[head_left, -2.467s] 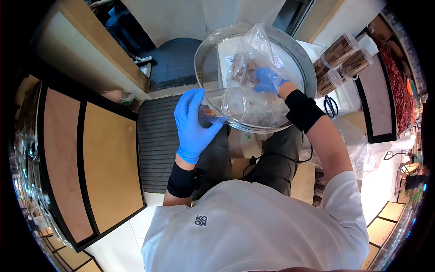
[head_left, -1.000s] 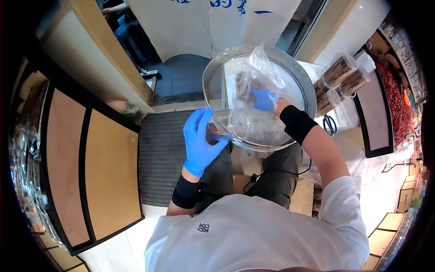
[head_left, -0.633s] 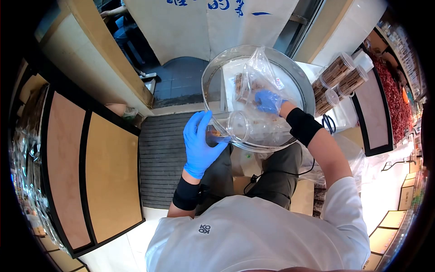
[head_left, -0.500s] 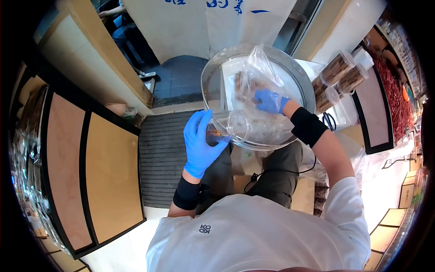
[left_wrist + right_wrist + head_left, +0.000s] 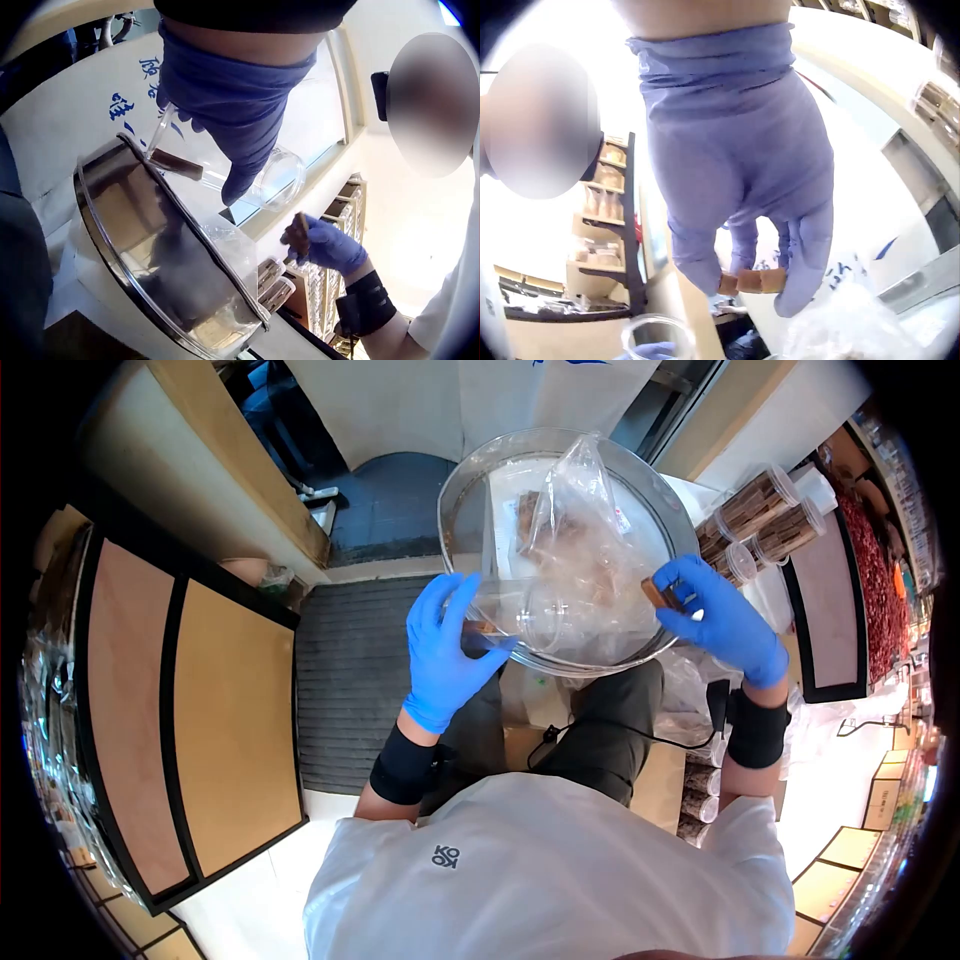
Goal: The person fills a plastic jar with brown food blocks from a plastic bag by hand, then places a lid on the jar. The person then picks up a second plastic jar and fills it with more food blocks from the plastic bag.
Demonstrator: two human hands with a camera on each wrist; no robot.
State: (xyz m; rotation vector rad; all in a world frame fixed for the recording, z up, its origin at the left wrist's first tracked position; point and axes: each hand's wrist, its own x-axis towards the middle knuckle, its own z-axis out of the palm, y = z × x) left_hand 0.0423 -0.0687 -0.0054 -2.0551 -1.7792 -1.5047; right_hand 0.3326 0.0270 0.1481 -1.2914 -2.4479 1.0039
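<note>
My gloved left hand holds a clear plastic jar on its side over the near left rim of a round metal-walled pan. The jar's open mouth points right, and a brown piece lies toward its base in the left wrist view. To the right of the pan, my gloved right hand pinches several short brown block-like pieces side by side between thumb and fingers. Inside the pan sits a clear plastic bag with more brown pieces in it.
Filled clear jars of brown sticks lie stacked right of the pan. A black cable crosses over the person's legs. Wooden cabinet panels stand on the left, and a bin of dark red goods at the right.
My right hand has come out of the bag, moving right and toward the body, and now holds brown pieces. The left hand keeps its hold on the jar.
</note>
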